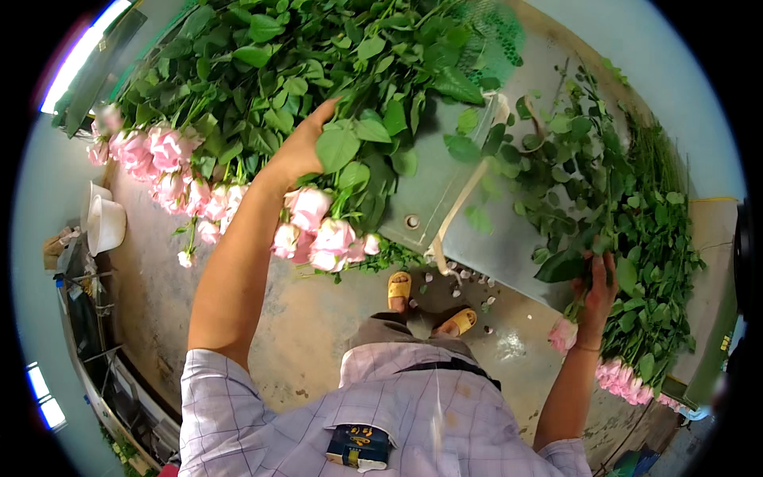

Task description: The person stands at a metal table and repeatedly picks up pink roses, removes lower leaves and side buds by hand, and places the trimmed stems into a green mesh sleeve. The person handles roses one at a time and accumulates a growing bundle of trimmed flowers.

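My left hand (pixel 305 146) reaches into a large heap of pink roses (pixel 262 89). Leaves cover most of its fingers, so I cannot tell whether it grips a stem. Just below that hand hangs a cluster of pink rose blooms (pixel 331 241). On the right, my right hand (pixel 598 292) is closed around a leafy rose stem whose single pink bloom (pixel 563 335) points down towards me. Close beside this hand lies a stack of long-stemmed pink roses (pixel 650 298), blooms towards me. Between the two hands is a grey-green sheet with a metal eyelet (pixel 411 222).
A pale strap (pixel 444 232) runs along the sheet's edge on the metal tabletop (pixel 495 256). Green netting (pixel 489 42) lies behind the heap. Fallen petals (pixel 471 277) dot the concrete floor (pixel 310 334) near my yellow sandals (pixel 399 285). White buckets (pixel 107 225) stand at left.
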`<state>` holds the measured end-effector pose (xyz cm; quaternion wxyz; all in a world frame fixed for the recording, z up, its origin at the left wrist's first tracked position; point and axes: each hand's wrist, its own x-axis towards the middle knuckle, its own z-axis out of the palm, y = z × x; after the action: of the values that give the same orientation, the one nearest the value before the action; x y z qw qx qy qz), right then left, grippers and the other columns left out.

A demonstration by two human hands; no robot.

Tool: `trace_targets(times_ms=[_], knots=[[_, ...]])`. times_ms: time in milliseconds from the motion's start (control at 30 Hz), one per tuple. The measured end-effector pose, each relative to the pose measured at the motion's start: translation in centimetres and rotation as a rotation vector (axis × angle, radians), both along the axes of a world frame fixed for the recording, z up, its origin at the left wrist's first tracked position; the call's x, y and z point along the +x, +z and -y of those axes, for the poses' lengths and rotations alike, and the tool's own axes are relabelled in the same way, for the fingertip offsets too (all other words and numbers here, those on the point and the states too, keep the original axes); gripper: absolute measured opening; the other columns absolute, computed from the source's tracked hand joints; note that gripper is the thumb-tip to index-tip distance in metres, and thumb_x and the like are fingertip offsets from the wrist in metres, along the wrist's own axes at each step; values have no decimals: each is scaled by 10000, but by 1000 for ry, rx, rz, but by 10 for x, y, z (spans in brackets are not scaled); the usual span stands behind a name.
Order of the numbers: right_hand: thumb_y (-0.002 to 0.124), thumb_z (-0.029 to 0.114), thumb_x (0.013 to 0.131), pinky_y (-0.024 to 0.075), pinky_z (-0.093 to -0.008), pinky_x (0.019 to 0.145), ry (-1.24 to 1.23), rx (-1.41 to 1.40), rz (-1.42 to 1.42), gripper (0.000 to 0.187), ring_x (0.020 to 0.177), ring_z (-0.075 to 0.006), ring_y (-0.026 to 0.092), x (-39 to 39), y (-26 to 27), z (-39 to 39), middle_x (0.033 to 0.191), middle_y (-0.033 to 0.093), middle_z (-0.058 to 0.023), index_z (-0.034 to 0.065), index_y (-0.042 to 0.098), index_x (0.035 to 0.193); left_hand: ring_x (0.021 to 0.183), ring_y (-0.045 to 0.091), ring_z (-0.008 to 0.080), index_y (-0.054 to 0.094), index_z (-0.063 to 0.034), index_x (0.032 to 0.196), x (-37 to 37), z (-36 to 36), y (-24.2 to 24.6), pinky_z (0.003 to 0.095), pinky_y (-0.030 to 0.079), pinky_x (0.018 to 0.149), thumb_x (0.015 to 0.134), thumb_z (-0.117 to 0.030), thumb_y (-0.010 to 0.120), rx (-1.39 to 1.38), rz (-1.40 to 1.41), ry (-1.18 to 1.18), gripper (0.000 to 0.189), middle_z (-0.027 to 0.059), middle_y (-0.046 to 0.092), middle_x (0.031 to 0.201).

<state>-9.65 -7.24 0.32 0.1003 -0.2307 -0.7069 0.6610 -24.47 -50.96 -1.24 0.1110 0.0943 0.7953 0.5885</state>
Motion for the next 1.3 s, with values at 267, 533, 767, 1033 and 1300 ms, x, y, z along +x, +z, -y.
trace_targets(times_ms=[267, 533, 767, 1033, 1300], knots=[[518, 270, 931, 382, -251, 472, 184, -38, 55, 223, 549, -96, 504, 2, -57, -15, 754, 580, -29, 55, 538, 991, 1079, 516, 147, 330, -13, 1367, 23, -63, 6, 259, 380, 949, 712, -49, 728, 231, -8, 17, 767, 88, 541, 1225], [579, 226, 889, 406, -265, 465, 39, -290, 242, 291, 531, -120, 499, -11, -70, -29, 725, 567, -49, 23, 539, 1093, 1050, 564, 327, 368, -69, 1342, 56, -161, -22, 350, 439, 902, 665, -67, 692, -172, -170, 7, 750, 202, 591, 1118], [603, 281, 880, 407, -272, 446, 182, -625, -125, 308, 501, -135, 518, -31, 66, -57, 749, 565, -60, 32, 575, 1060, 1085, 546, 353, 339, -98, 1368, 55, -161, -8, 365, 428, 933, 662, -75, 660, -328, -293, 57, 776, 191, 547, 1210], [338, 289, 919, 385, -307, 580, 490, -1122, -508, 379, 690, -219, 474, -59, 123, -124, 1026, 570, -202, 55, 592, 1073, 655, 601, 159, 480, -94, 1154, 66, -156, 68, 270, 508, 525, 816, -117, 605, 683, 289, 244, 361, 68, 652, 959], [330, 325, 931, 382, -283, 561, 340, -1120, -419, 371, 662, -190, 478, -57, 143, -158, 1009, 568, -174, 65, 514, 1120, 584, 506, 86, 563, -82, 1104, 68, -190, 74, 219, 437, 483, 821, -174, 630, 689, 340, 170, 305, 3, 601, 871]])
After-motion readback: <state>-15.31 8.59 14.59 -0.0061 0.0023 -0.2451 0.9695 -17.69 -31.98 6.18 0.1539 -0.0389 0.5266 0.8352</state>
